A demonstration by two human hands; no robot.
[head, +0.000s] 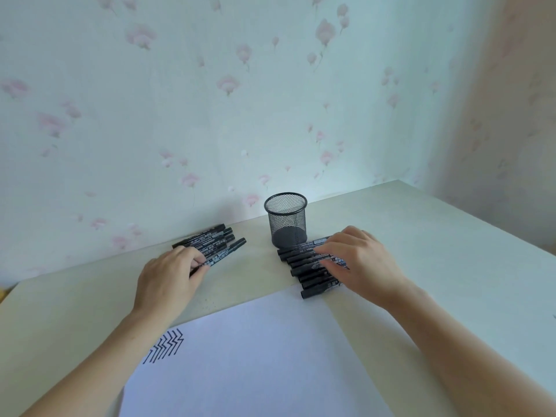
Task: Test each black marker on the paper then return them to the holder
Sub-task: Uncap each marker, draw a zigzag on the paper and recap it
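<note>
Black markers lie in two groups on the pale counter (pixel 421 236), either side of the mesh holder (pixel 285 219), which stands upright and looks empty. The left group (pixel 210 237) sits near the wall; the right group (pixel 304 267) is a fanned row just beside the holder's base. The paper (pixel 255 356) lies nearer the person and carries a patch of zigzag test strokes (pixel 165 346) at its left corner.

Left hand (pixel 167 282): fingers curled on the nearest marker of the left group, apparently pinching it. Right hand (pixel 359 261): fingers straight and spread, pressing flat on the right row, clamped on nothing.

Judgement: a marker is being selected. To do it well, lift only the one pinched, keeping its neighbours from rolling. The right hand should hold its row steady, or come across to pull the cap. Place the new stroke beside the existing marks, then drop the recapped marker into the holder, so tested and untested stay separate.
</note>
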